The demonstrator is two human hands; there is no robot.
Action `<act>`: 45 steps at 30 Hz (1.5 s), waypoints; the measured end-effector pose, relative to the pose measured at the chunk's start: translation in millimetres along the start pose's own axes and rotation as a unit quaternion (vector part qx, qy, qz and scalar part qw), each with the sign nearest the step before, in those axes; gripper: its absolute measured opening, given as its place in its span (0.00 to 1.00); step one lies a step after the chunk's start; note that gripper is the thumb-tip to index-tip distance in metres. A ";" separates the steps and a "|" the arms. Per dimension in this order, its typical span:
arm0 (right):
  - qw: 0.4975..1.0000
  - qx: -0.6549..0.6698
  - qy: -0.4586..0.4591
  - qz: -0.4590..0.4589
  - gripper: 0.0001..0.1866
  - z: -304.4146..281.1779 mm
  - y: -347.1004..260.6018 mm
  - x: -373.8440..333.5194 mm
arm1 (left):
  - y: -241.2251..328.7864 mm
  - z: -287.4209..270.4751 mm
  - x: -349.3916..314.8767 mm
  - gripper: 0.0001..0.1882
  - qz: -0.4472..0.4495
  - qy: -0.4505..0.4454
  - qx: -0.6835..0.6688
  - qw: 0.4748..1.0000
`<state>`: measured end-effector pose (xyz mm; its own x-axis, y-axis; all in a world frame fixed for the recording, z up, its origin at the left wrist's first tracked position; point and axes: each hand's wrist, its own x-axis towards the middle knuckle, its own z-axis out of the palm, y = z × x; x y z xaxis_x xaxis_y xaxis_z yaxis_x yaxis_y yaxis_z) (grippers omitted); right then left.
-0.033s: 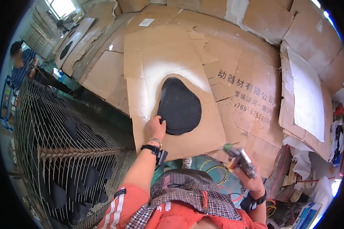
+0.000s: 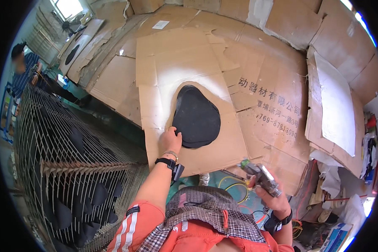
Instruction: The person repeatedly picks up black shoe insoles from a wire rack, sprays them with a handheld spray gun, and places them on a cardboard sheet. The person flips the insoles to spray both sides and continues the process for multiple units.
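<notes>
A flat black, roughly pear-shaped pad (image 2: 197,119) lies on a tan cardboard sheet (image 2: 222,153) dusted with white overspray. My left hand (image 2: 171,140) is at the pad's lower left edge, thumb and fingers closed on its rim. On the right, my right hand (image 2: 275,198) grips a metal spray gun (image 2: 261,177) with a green nozzle end. The gun points up and left, off the cardboard's lower right corner and apart from the pad.
A wire rack (image 2: 84,168) holding several black pads stands at the left. Beyond it is another person (image 2: 26,73). More cardboard (image 2: 277,138) covers the bench and wall. A white sheet (image 2: 336,105) lies at the right. Yellow hoses (image 2: 235,185) run across the green floor.
The spray gun has shifted slightly left in my right hand. My left hand and the pad have hardly moved.
</notes>
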<state>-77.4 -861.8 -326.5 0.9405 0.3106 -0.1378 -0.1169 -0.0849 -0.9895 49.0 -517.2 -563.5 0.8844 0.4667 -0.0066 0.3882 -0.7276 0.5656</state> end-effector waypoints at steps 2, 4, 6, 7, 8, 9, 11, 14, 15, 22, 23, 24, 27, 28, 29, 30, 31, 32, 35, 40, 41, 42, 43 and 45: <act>1.000 0.013 0.008 0.004 0.31 3.5 -8.0 1.0 | 6.1 3.5 -0.2 0.08 -0.017 -0.015 0.009 1.000; 0.999 -0.019 0.050 0.009 0.31 1.7 -1.8 3.0 | 13.2 0.6 1.4 0.06 -0.023 -0.033 0.005 0.999; 0.997 0.000 0.066 0.029 0.31 -3.5 -0.7 -1.8 | 25.3 -4.2 -0.3 0.04 -0.028 -0.021 -0.044 0.998; 0.996 0.011 0.073 0.041 0.31 -5.5 0.5 -3.9 | 31.9 -5.8 -0.8 0.04 -0.031 -0.015 -0.068 0.997; 0.997 0.012 0.065 0.034 0.31 -7.0 2.1 -4.0 | 38.0 -4.3 2.7 0.03 -0.110 -0.055 -0.235 0.964; 0.998 0.010 0.060 0.035 0.31 -6.7 7.2 -3.3 | 43.5 -4.0 8.7 0.02 -0.184 -0.093 -0.390 0.897; 0.998 0.008 0.048 0.039 0.31 -2.5 17.6 2.1 | 54.8 -9.0 21.7 0.03 -0.257 -0.142 -0.594 0.749; 0.997 0.009 -0.005 0.071 0.29 2.4 41.7 33.0 | 89.2 -27.8 45.1 0.05 -0.242 -0.186 -0.724 0.618; 0.997 -0.003 -0.020 0.073 0.28 4.8 54.6 46.9 | 106.2 -36.4 50.9 0.05 -0.229 -0.203 -0.738 0.601; 0.993 0.051 -0.090 0.061 0.26 62.0 129.1 197.8 | 139.0 -89.7 62.8 0.12 -0.153 -0.257 -0.818 0.491; 0.989 0.088 -0.084 0.084 0.25 64.7 142.7 215.1 | 156.2 -112.1 53.0 0.12 -0.144 -0.269 -0.823 0.480; 0.988 0.070 -0.060 0.123 0.19 66.5 158.1 225.3 | 160.6 -127.6 48.1 0.12 -0.133 -0.254 -0.831 0.476; 0.982 0.110 -0.061 0.141 0.09 60.3 182.4 235.4 | 158.5 -187.4 32.4 0.12 -0.072 -0.185 -0.861 0.469; 0.981 0.111 -0.069 0.142 0.08 55.1 172.5 234.4 | 158.3 -213.0 26.6 0.12 -0.050 -0.186 -0.863 0.467; 0.981 0.103 -0.078 0.144 0.06 46.8 176.4 237.5 | 158.4 -239.5 18.7 0.12 -0.029 -0.191 -0.866 0.461; 0.980 0.060 -0.084 0.171 0.09 43.9 169.7 238.8 | 153.3 -268.3 12.6 0.12 -0.022 -0.142 -0.863 0.484; 0.983 0.028 -0.053 0.173 0.05 51.4 156.7 235.1 | 150.7 -305.2 -0.3 0.12 0.007 -0.171 -0.880 0.444; 0.985 0.027 -0.076 0.150 0.05 49.9 150.6 231.9 | 135.7 -336.4 -5.5 0.12 0.034 -0.106 -0.870 0.481; 0.986 0.080 -0.078 0.120 0.07 60.7 119.6 207.0 | 84.6 -445.8 -31.9 0.12 0.110 0.090 -0.820 0.554; 0.987 0.051 -0.129 0.081 0.11 80.9 77.2 161.1 | -3.2 -582.9 -148.4 0.14 0.203 0.283 -0.721 0.599; 0.987 0.044 -0.136 0.077 0.12 87.6 72.6 153.3 | -17.1 -594.5 -179.7 0.15 0.191 0.345 -0.687 0.611; 0.983 0.031 -0.159 0.088 0.13 97.6 65.5 147.4 | -30.9 -604.7 -217.9 0.15 0.166 0.410 -0.651 0.617; 0.981 0.020 -0.172 0.082 0.15 104.1 61.3 143.8 | -57.6 -605.7 -245.8 0.16 0.143 0.462 -0.624 0.614; 0.977 0.001 -0.202 0.075 0.18 119.0 56.3 137.2 | -117.6 -597.2 -309.7 0.15 0.051 0.588 -0.535 0.604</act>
<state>7.1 -711.3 -406.3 0.7102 0.6428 -0.2870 -0.2453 -0.1561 -0.9568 -425.4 -275.9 -135.5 -0.1500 0.9396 0.3077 -0.5999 -0.3339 0.7271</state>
